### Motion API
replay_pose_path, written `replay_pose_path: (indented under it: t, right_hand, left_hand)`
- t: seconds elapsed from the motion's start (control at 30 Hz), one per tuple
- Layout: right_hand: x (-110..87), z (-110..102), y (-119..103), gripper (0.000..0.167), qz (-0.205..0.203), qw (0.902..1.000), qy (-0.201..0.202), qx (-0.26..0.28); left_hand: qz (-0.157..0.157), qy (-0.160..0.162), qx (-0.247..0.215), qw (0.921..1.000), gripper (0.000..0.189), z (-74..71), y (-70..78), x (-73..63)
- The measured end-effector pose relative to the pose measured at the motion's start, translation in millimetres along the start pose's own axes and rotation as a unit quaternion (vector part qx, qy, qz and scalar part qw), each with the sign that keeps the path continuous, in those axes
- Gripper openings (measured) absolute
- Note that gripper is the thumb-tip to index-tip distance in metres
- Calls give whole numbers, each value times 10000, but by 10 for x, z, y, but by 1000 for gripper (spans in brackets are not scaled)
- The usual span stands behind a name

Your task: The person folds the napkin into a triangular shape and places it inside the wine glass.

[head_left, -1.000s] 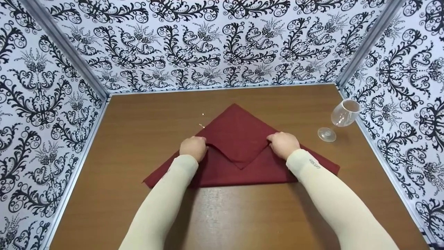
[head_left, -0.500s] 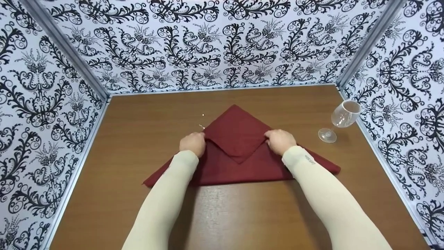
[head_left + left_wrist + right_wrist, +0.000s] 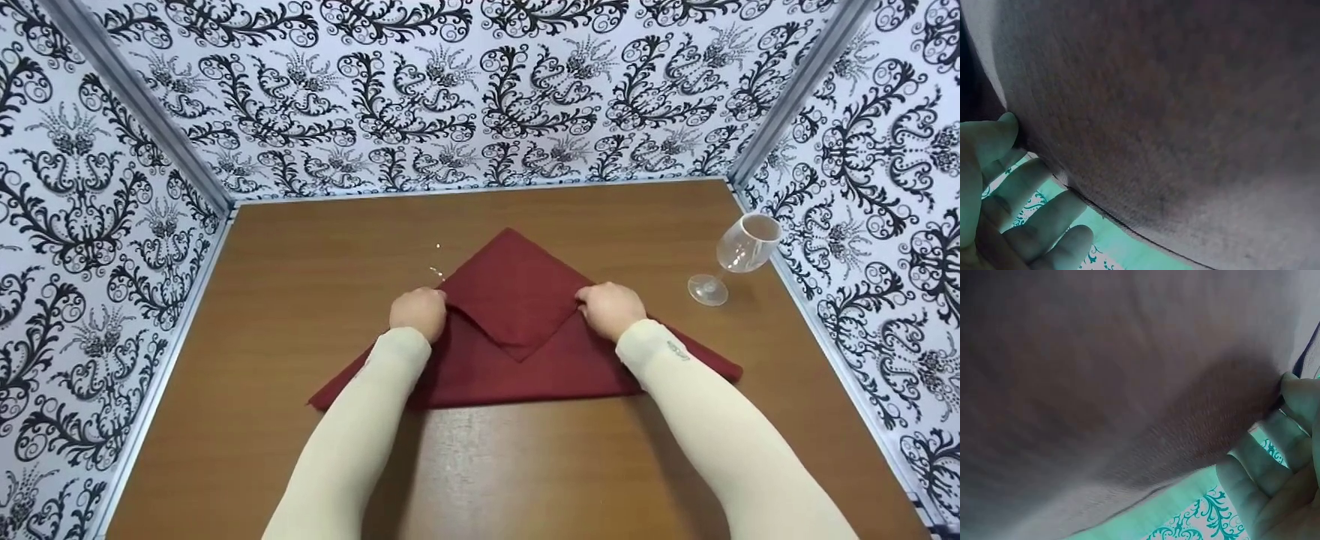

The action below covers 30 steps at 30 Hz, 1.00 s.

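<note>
A dark red cloth napkin (image 3: 517,296) lies folded on the table, its top layer forming a diamond with one corner toward me. Its lower part spreads wide to the left and right under my forearms. My left hand (image 3: 418,315) pinches the diamond's left edge between thumb and finger. On the opposite edge my right hand (image 3: 611,311) pinches the same layer. Close up in the left wrist view, the cloth (image 3: 1157,124) fills most of the frame beside the thumb and fingers. Likewise the right wrist view shows cloth (image 3: 1117,394) held at the thumb.
A stemmed wine glass (image 3: 742,244) stands on the right side of the wooden table (image 3: 315,255). Small pale specks (image 3: 437,271) show on the wood near the napkin's upper left edge. Patterned panels (image 3: 450,90) border the table at the back and both sides.
Both hands moved slightly away from me with the cloth, then slightly back. The diamond's near corner rose and came down again. Both hands kept hold of the napkin throughout.
</note>
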State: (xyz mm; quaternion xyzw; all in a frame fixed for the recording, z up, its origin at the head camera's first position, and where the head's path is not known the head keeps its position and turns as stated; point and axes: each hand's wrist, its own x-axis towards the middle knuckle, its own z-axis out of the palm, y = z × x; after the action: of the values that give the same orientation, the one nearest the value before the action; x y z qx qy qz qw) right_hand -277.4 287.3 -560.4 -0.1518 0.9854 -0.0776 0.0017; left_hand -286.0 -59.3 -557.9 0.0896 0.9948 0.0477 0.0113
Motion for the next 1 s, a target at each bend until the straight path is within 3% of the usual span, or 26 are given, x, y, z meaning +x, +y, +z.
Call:
replay_pose_path:
  t: [0.2,0.37,0.47,0.63,1.0]
  right_hand:
    - [42,-45,5,11,87,9999,118,-82]
    - [107,-69,10,15,340,9984,432,111]
    - [125,-53,6,16,218,9994,254,110]
    - [108,-5,-8,27,-38,10000,7,-49]
    - [39,22,-24,15,-51,9994,215,-254]
  left_hand:
    - [133,1,-50,9999,24,-15,-21,52]
    - [-181,10,-275,9995,28,-46,-25,128]
    - [-262,-120,-361,9989,28,-47,-3,151]
    - [-80,-343,-188,9992,29,-18,44,141]
    - [136,123,51,9998,25,9,65,52]
